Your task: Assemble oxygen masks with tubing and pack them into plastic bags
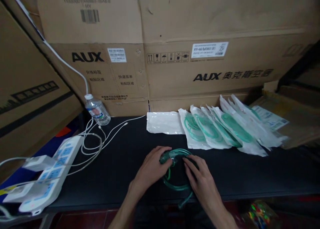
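Note:
A loose coil of clear green tubing (176, 188) lies on the black table in front of me, one end trailing toward the front edge. My left hand (156, 164) closes around the coil's upper left part, where a clear piece sits between thumb and fingers. At the coil's right side my right hand (200, 174) has its bent fingers on the tubing, and the palm hides part of the loop. Behind the hands lies a flat white pouch (165, 122). To its right, several white and clear pouches (207, 129) with green tubing inside overlap in a row.
A white power strip (62, 165) with plugs and white cables (97, 152) takes up the left side. A clear bottle (97, 111) stands tilted behind them. Large cardboard boxes (170, 82) wall off the back. Below the front edge at right, a clear container (261, 215) holds colourful bits.

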Tool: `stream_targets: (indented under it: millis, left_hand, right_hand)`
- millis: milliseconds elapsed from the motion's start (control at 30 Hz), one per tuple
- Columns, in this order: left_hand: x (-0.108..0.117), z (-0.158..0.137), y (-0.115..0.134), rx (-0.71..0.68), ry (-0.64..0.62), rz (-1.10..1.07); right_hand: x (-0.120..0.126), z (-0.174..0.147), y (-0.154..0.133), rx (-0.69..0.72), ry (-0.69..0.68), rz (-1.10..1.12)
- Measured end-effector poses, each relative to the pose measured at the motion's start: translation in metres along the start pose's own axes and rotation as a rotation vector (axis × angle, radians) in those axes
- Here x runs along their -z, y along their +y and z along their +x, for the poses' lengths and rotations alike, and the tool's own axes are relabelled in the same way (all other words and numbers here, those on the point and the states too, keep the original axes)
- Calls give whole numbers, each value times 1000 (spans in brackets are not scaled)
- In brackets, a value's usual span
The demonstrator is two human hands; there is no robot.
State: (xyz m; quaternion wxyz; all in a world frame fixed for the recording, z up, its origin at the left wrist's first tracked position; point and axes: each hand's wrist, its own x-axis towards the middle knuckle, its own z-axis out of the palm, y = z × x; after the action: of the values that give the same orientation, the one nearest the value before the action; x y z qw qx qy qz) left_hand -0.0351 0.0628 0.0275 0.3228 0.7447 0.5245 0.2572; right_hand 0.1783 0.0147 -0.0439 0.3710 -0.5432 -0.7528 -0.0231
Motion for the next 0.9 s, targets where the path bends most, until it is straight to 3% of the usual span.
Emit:
stream_targets:
  millis: [200,500,767,900]
  left_hand:
    - [16,20,3,157,-31,209]
    - [7,58,10,175,-209,344]
    - [38,25,-22,328,-130,110]
    - [37,1,-29,447,-92,-110]
  right_hand:
    - [-10,20,-2,-17,-11,-62]
    - [-17,41,-15,-147,38,-147]
    - [14,13,-18,-229,13,-16]
    - [18,8,-28,-252,-49,46]
